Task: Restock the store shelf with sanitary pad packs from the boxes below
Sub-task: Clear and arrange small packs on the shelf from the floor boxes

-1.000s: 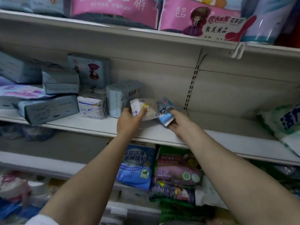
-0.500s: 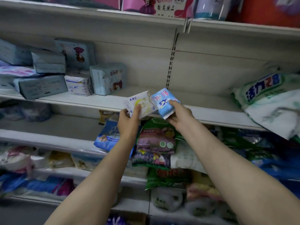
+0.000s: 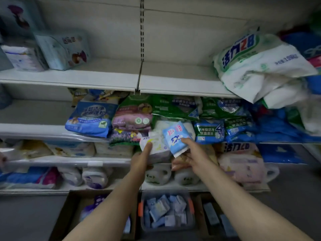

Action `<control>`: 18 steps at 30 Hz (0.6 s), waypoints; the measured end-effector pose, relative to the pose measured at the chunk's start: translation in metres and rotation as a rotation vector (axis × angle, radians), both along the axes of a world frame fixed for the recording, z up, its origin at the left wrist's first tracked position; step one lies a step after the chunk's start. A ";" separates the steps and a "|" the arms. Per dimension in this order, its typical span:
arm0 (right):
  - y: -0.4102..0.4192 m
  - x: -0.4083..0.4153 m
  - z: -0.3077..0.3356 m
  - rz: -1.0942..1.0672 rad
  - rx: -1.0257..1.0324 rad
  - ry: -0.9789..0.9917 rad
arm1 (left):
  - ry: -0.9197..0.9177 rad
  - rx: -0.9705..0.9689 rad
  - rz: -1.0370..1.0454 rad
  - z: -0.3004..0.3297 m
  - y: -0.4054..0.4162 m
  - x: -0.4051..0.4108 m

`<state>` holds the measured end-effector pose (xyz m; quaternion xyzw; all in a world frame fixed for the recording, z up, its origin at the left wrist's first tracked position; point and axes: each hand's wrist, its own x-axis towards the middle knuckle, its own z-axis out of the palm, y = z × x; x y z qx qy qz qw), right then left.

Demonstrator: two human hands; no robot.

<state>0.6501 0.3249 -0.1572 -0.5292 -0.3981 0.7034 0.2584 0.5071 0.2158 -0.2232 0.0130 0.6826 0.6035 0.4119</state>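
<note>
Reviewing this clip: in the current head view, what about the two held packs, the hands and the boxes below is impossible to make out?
- White pack in the left hand: print smeared by motion blur; lower part hidden behind the hand.
- Blue pack in the right hand: small text unreadable; bottom corner covered by fingers.
- Grey bin of small packs: dim, labels too small.
- Cardboard box on the left: contents mostly hidden by the left forearm.

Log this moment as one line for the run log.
left hand: holds white pack | right hand: holds blue pack | shelf: gap unfilled
</note>
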 end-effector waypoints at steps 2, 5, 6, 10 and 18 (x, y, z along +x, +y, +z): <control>-0.005 0.020 -0.031 0.007 -0.080 -0.063 | -0.120 -0.106 -0.060 -0.032 -0.002 0.017; -0.018 0.044 -0.069 0.018 -0.215 -0.133 | -0.254 -0.208 -0.165 -0.081 -0.014 0.042; -0.023 0.052 -0.080 0.027 -0.249 -0.156 | -0.288 -0.234 -0.173 -0.091 -0.019 0.051; -0.035 0.078 -0.109 0.051 -0.336 -0.239 | -0.288 -0.339 -0.184 -0.109 -0.041 0.077; -0.029 0.088 -0.120 0.032 -0.335 -0.249 | -0.224 -0.361 -0.132 -0.107 -0.035 0.079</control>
